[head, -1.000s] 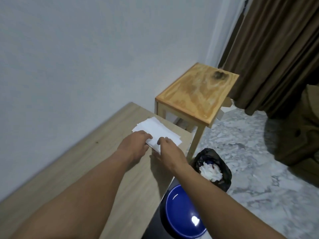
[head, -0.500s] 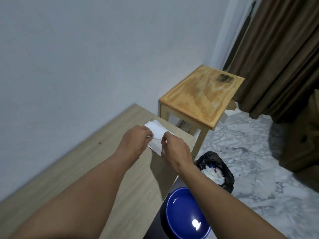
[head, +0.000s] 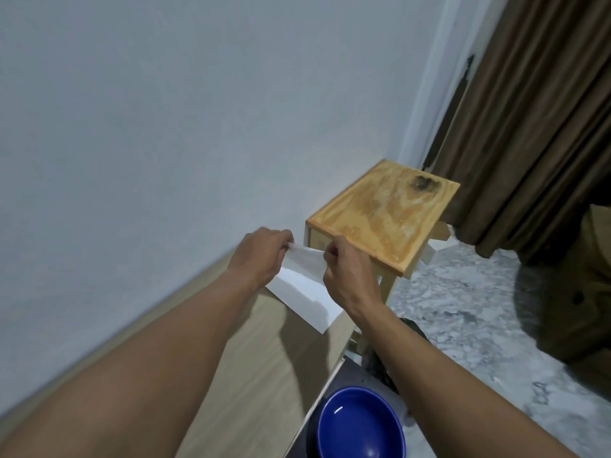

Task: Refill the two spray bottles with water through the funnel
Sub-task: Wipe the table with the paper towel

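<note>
A white sheet of tissue paper (head: 302, 285) hangs lifted above the far end of the light wooden table (head: 258, 365). My left hand (head: 261, 256) pinches its upper left corner and my right hand (head: 347, 272) pinches its upper right corner. The sheet's lower corner droops toward the table's right edge. No spray bottle or funnel is in view.
A small wooden stool (head: 383, 216) stands just beyond the table end, by the white wall. A blue bowl (head: 360, 424) sits low at the table's right side. A black-lined bin (head: 410, 328) is mostly hidden behind my right forearm. Brown curtains (head: 529, 127) hang at the right over marble floor.
Both hands took the tissue by its corners and lifted it off the table; it lay flat a second ago. The view tilted, and my forearm now covers the bin.
</note>
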Demonstrator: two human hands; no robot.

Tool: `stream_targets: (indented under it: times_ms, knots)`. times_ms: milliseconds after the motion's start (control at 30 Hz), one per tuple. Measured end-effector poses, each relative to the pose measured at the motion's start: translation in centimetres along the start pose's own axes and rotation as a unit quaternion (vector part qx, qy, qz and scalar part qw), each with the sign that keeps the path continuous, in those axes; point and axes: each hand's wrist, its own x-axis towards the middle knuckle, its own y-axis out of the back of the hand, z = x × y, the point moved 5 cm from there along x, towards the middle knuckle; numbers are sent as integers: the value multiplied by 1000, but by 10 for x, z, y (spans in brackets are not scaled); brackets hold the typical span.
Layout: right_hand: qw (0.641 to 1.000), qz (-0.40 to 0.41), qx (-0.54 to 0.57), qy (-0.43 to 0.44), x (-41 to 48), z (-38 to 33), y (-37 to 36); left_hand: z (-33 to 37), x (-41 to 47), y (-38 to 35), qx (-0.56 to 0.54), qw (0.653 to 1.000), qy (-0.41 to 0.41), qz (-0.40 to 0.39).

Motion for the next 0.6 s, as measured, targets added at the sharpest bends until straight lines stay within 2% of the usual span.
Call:
stream_targets:
  times_ms: [200,367,600]
  knots:
    - [999,28,0,16,6,-6,22,2,5,23,-26,999,17,24]
    - [999,31,1,25,6,-13,38,1,0,40,-143,987,75,14]
    - [998,15,20,50,0,-44,57,-3,-30,82,-216,971,103,26]
